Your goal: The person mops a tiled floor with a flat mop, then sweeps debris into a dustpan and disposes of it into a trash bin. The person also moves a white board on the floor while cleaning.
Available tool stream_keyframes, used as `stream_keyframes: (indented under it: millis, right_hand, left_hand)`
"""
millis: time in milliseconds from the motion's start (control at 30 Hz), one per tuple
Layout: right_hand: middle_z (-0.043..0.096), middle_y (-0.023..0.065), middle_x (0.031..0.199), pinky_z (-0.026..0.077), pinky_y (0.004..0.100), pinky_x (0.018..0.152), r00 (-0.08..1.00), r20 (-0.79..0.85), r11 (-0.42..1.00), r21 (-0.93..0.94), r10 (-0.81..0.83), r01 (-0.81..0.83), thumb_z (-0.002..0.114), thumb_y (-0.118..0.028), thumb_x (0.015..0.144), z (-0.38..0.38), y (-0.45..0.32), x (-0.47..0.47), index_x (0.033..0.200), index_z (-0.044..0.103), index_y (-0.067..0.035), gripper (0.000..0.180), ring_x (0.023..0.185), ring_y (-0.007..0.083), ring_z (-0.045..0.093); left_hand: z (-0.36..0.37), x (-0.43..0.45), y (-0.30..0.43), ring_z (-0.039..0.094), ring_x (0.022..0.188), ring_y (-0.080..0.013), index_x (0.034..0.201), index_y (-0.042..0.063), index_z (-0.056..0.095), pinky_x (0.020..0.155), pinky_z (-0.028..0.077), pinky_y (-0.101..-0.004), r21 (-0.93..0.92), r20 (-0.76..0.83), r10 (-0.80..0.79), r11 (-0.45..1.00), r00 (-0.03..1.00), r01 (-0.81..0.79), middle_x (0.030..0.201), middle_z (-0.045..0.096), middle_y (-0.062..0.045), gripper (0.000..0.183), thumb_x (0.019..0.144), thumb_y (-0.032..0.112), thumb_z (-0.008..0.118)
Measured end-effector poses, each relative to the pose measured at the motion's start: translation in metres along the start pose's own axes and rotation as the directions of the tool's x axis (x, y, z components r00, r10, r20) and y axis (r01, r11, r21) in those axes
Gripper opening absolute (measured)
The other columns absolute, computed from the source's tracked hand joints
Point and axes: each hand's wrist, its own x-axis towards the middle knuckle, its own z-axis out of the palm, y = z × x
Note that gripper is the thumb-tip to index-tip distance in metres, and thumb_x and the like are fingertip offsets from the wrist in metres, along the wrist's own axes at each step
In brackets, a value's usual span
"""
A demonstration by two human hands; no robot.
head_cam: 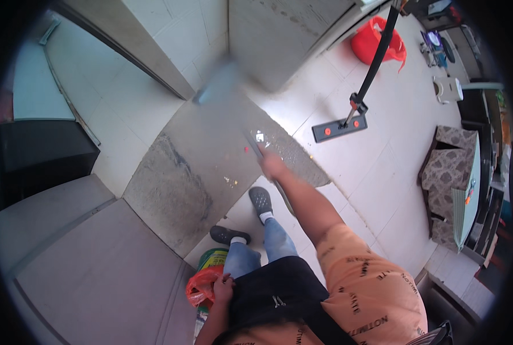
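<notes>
My right hand (273, 164) is closed around the thin stick handle (253, 143) of a long tool, probably a broom. Its pale blue-grey head (218, 82) is smeared by motion blur above the grey concrete patch of floor (161, 202). Small scraps of litter (260, 137) lie on that patch by the handle, with crumbs (231, 181) nearer my feet. Down at my left side, my left hand (224, 284) grips the edge of a red plastic bag (202, 286). The bag sits at the top of a green bucket (209, 257) with a yellow label.
A flat mop (339, 128) stands on white tiles at the right, its black pole rising. Behind it is a red bag (368, 41). Grey furniture (97, 267) borders the left side. A cloth-covered table (450, 181) and a white stool (448, 89) stand far right.
</notes>
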Motion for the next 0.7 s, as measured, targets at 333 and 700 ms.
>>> stream_keyframes:
  millis: [333,700]
  right_hand:
    - [0.059,0.0204,0.079,0.047,0.0367,0.064,0.958,0.111,0.952,0.126,0.265,-0.278,0.048,-0.018,0.08,0.021,0.039,-0.162,0.132,0.025,-0.014,0.057,0.066,0.0292,0.059]
    - [0.057,0.0249,0.085,0.043,0.0441,0.071,0.983,0.051,0.953,0.239,0.178,-0.185,0.046,-0.022,0.08,0.013,0.061,-0.079,0.13,0.026,-0.011,0.055,0.079,0.04,0.055]
  left_hand:
    - [-0.014,0.005,0.004,0.055,0.063,-0.0132,0.102,-0.002,0.051,0.058,0.046,-0.0225,0.132,-0.04,-0.009,0.991,0.999,0.014,0.084,0.058,-0.01,0.025,0.078,0.003,0.049]
    - [0.018,0.015,0.049,0.055,0.068,-0.0139,0.105,-0.001,0.051,0.062,0.047,-0.0231,0.111,0.051,-0.017,0.994,0.999,0.012,0.09,0.057,-0.011,0.026,0.08,0.005,0.048]
